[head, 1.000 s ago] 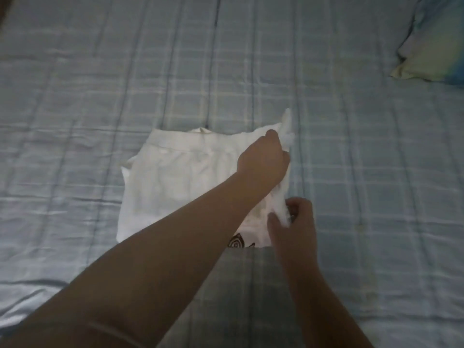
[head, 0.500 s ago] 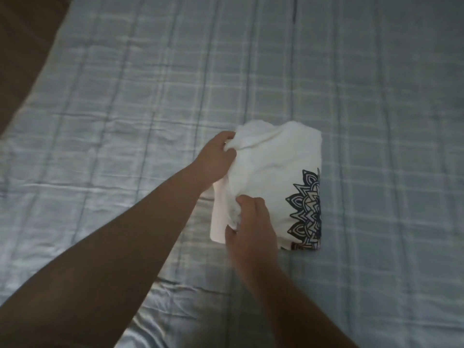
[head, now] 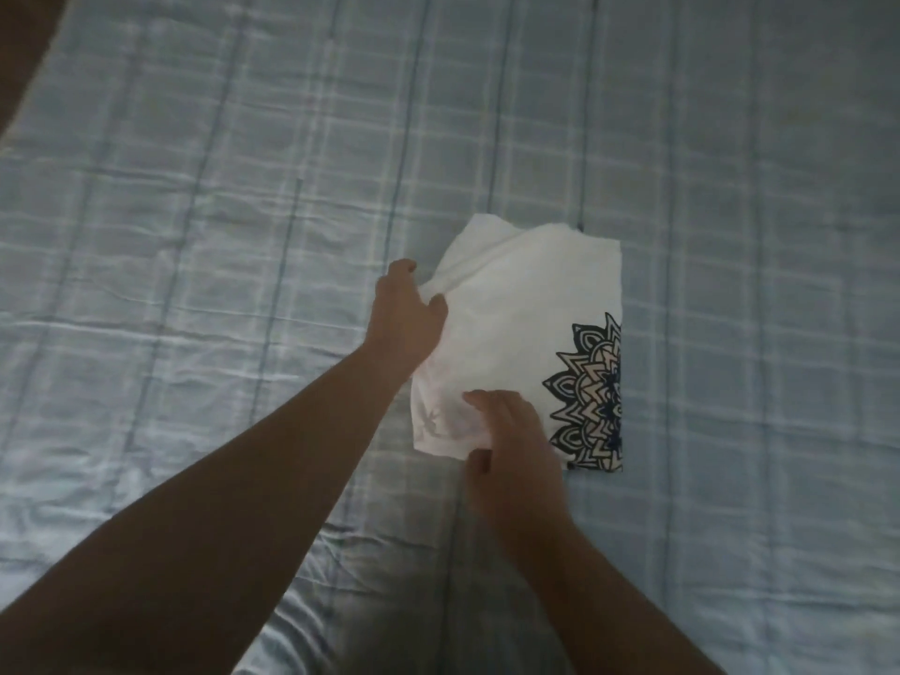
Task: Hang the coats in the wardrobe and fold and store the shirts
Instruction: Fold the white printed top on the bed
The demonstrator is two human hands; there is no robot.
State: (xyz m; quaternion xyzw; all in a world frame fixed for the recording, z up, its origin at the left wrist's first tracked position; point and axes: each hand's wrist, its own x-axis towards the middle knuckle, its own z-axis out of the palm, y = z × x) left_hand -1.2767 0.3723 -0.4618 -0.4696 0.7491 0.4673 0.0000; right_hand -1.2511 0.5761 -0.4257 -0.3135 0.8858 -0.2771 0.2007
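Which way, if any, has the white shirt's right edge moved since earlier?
Yes, leftward: folded over across the bedsheet's dark stripe; the left hand and right hand grip it at the left side of the white shirt.

Only obstacle on bed (head: 195, 236): folded shirt (head: 526, 343), low and flat, lying mid-sheet. My left hand (head: 404, 309) pinches its left edge, my right hand (head: 511, 431) grips its near-left corner; with both hands there, my forearms bar near side. Bare sheet stretches left, right and beyond shirt, room to slide either way. Bed ends at dark strip (head: 19, 56), far-left corner
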